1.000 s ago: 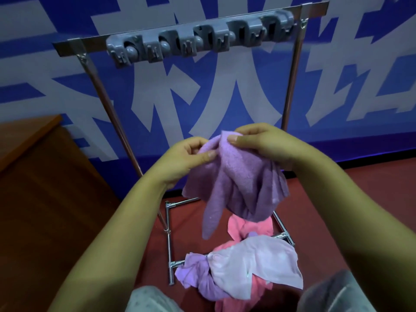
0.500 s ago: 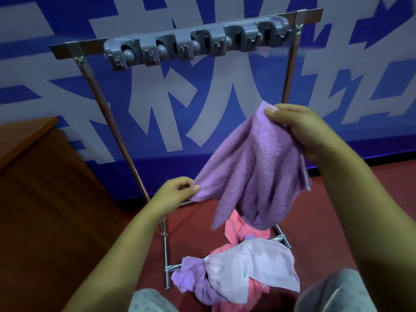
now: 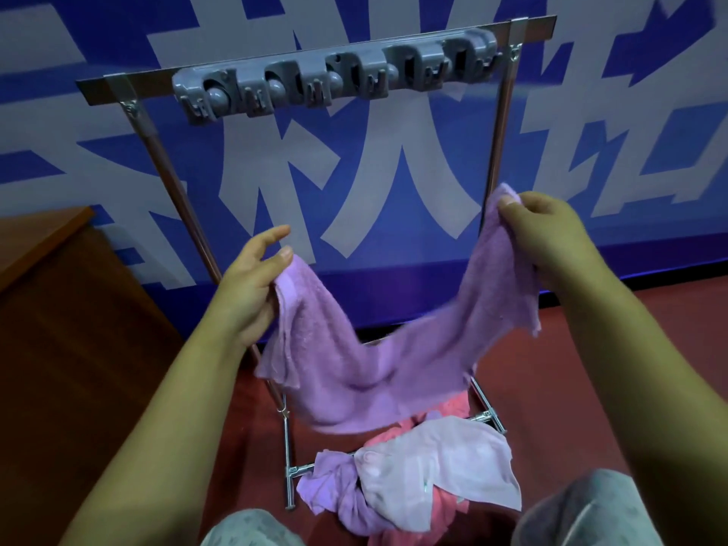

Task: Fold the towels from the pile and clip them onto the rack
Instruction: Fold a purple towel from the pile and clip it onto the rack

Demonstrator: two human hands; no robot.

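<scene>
Since half a second ago our hands have drawn apart, and the purple towel [image 3: 378,348], bunched then, now sags between them in a wide curve. Our left hand [image 3: 252,285] pinches one corner between thumb and fingers, with the forefinger lifted free of the cloth. Our right hand [image 3: 551,238] sits higher and pinches the opposite corner between thumb and curled fingers. We judge the spread is there to find the top edge and let the cloth hang flat, so it can be folded before clipping.

Below the towel, the pile [image 3: 409,478] of purple, pale lilac and pink cloths lies on the floor at the foot of the rack [image 3: 496,143], draped over its low crossbar. Above, the grey clip strip [image 3: 335,76] on the top bar holds nothing yet. We reckon folding comes next, then lifting the towel up to a clip.
</scene>
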